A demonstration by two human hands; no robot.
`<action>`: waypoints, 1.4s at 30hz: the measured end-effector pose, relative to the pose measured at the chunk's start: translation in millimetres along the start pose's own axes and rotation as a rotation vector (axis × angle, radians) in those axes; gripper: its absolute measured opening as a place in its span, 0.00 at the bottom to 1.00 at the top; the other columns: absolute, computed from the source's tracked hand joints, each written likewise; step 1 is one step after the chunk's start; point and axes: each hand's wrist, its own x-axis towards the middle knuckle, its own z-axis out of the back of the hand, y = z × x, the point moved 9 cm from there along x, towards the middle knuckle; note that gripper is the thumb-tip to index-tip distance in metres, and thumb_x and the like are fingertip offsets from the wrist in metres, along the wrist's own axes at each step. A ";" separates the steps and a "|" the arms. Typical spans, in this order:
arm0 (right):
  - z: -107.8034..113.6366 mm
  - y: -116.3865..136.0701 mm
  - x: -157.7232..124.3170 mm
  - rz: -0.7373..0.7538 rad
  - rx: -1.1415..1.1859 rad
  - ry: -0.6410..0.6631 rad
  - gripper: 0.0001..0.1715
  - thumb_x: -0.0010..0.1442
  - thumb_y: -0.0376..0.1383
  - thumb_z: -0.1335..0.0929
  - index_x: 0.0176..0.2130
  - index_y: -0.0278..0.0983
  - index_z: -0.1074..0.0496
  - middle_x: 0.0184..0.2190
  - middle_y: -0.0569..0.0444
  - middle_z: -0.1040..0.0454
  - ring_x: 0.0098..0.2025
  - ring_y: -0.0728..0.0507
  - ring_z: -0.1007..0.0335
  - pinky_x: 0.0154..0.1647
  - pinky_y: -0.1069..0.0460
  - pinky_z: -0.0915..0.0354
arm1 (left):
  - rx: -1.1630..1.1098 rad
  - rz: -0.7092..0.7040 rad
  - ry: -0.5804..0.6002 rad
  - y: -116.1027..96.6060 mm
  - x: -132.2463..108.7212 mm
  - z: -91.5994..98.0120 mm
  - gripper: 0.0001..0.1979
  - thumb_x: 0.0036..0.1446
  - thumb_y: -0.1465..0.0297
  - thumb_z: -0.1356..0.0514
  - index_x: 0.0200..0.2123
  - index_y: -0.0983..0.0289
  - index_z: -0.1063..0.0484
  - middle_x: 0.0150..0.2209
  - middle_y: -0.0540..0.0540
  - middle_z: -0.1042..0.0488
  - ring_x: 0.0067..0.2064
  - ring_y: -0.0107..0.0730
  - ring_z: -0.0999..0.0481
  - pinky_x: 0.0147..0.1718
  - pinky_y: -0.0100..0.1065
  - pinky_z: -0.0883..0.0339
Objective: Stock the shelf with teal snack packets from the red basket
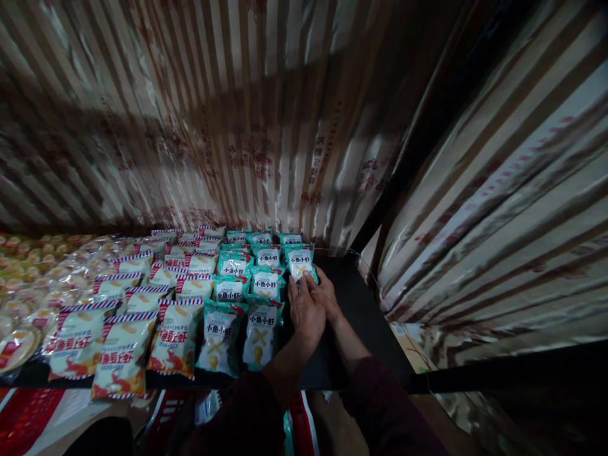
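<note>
In the head view, the work is centred on one teal-edged snack packet (300, 256), set at the fingertips of both hands on a black shelf (346, 304). Its lower front is met by the left hand (306, 310), half open, fingers lightly bent; its right lower side is covered by the right hand (325, 294), loosely curved and partly overlapped by the left. Whether a firm grip is had by either cannot be told, as the packet's bottom is hidden.

Just left of the hands, rows of matching teal packets (231, 289) are lined up; farther left, striped-top packets (175, 332) are massed. Beyond the fingertips, striped sheeting (266, 126) is hung.

Here is the danger: the front teal packet (262, 334), close beside the left forearm, could be knocked over by an outward swing of that arm. If too hard a push is given, the handled packet could be crumpled against the one behind. And if support is withdrawn before it is settled, it could be tipped forward, with bare shelf before it.
</note>
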 end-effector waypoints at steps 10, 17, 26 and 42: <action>-3.4 -3.6 5.2 0.014 -0.285 -0.071 0.41 0.57 0.59 0.42 0.58 0.34 0.36 0.58 0.40 0.35 0.61 0.35 0.43 0.61 0.39 0.46 | -0.034 -0.031 -0.085 4.2 10.9 4.5 0.23 0.62 0.68 0.51 0.60 0.61 0.36 0.65 0.61 0.44 0.66 0.44 0.44 0.64 0.45 0.50; -12.7 -2.3 7.2 -0.073 -0.329 0.026 0.40 0.61 0.58 0.46 0.61 0.36 0.41 0.49 0.40 0.27 0.50 0.35 0.32 0.52 0.41 0.39 | -0.060 -0.057 -0.065 1.0 20.1 1.3 0.24 0.66 0.65 0.57 0.60 0.67 0.38 0.64 0.65 0.42 0.67 0.44 0.47 0.65 0.46 0.53; -15.5 -4.3 7.9 0.004 -0.373 -0.078 0.38 0.61 0.55 0.43 0.60 0.36 0.40 0.49 0.42 0.26 0.53 0.37 0.32 0.54 0.44 0.40 | -0.140 -0.105 -0.058 3.5 26.5 -0.7 0.22 0.65 0.64 0.54 0.59 0.61 0.36 0.61 0.60 0.35 0.67 0.42 0.46 0.64 0.45 0.52; -16.6 1.3 -2.2 0.025 -0.289 -0.019 0.37 0.60 0.54 0.42 0.62 0.38 0.41 0.54 0.46 0.29 0.54 0.39 0.32 0.56 0.44 0.38 | -0.242 -0.114 -0.087 -3.6 28.0 -19.2 0.23 0.65 0.69 0.58 0.61 0.60 0.38 0.57 0.57 0.30 0.65 0.39 0.43 0.65 0.44 0.53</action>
